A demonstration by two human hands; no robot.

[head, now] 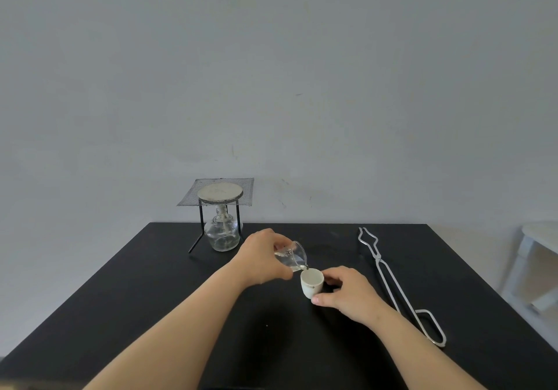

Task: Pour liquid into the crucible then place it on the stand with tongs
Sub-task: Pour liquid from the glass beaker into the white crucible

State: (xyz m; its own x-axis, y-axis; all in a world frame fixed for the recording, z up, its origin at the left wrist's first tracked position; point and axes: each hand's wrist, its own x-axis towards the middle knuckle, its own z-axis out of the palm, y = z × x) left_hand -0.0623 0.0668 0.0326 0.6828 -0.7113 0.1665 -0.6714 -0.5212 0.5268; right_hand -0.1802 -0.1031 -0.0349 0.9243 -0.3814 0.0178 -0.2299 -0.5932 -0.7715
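Note:
A small white crucible (311,283) stands upright on the black table (151,284), near its middle. My right hand (347,294) holds it from the right, thumb and fingers around its side. My left hand (261,257) grips a small clear glass beaker (292,256) tilted to the right, its spout just above the crucible's rim. Clear liquid lies in the beaker's lower side. The stand (216,205) is at the table's far edge, topped with wire gauze and a round grey disc. Metal tongs (392,281) lie flat to the right of my right hand.
A clear glass spirit lamp (222,234) sits under the stand between its black legs. A grey wall rises behind the table. A pale piece of furniture (537,257) stands beyond the table's right edge.

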